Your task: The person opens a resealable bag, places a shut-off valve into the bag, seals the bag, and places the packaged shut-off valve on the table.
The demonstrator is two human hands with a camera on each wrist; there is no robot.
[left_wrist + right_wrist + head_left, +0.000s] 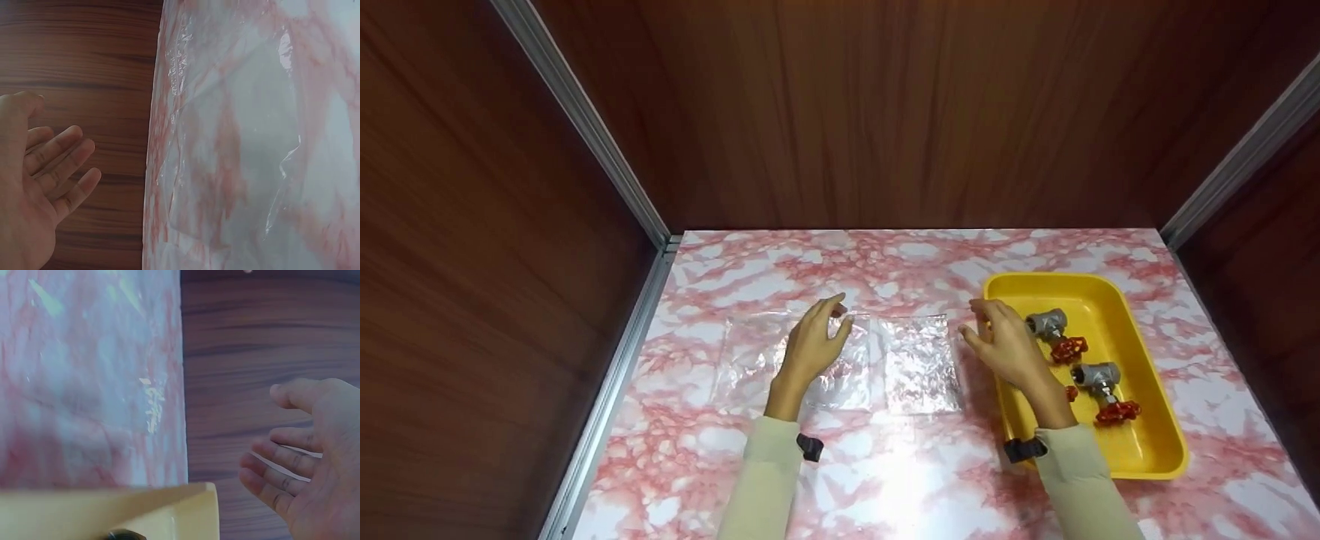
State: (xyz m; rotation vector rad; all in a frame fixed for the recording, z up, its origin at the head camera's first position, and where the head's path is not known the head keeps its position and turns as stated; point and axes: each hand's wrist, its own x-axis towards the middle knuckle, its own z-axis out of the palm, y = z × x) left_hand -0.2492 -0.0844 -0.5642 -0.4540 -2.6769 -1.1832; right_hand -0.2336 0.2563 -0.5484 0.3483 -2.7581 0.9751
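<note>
Two flat transparent plastic bags lie side by side on the table, a left bag [750,360] and a right bag [922,367]. My left hand [816,341] hovers over the left bag, its fingers relaxed and holding nothing. In the left wrist view, the clear plastic [242,112] shows creased, shiny edges. Past the right bag, my right hand [1006,346] is at the left rim of a yellow tray [1174,442], thumb and fingers spread with nothing between them. Inside the tray are metal valves with red handwheels, among them an upper valve [1057,330] and a lower valve [1102,386].
The table [840,487] has a red-and-white marbled top. Brown wood-grain panels enclose it at the back [885,112], the left [472,262] and the right. A metal rail [607,420] runs along the left edge. Another red handwheel [1071,393] is partly hidden behind my right forearm.
</note>
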